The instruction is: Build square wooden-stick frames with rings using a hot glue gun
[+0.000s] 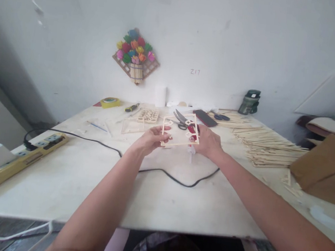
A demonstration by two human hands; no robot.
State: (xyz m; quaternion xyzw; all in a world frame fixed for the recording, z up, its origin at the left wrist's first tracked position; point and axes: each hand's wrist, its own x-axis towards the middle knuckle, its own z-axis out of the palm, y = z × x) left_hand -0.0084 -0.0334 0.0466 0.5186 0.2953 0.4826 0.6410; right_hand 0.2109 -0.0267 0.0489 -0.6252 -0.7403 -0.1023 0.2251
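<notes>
A small rectangular wooden stick frame (179,145) with little diamond shapes at its corners hangs above the middle of the table. My left hand (153,138) pinches its left side, thumb at the lower left corner. At the right side my right hand (210,142) is closed around a red-and-clear object (193,138), partly hidden behind the frame; its kind is not plain. Whether those fingers also grip the frame, I cannot tell. Dark-bladed scissors (181,118) lie behind the frame.
Many thin wooden sticks (269,148) are spread on the right, beside a cardboard box (322,165). A black cable (179,179) runs across the table (86,197) from a yellow power strip (21,161). Yellow tape (110,102), a utility knife (132,107) and finished lattice pieces (148,115) lie behind.
</notes>
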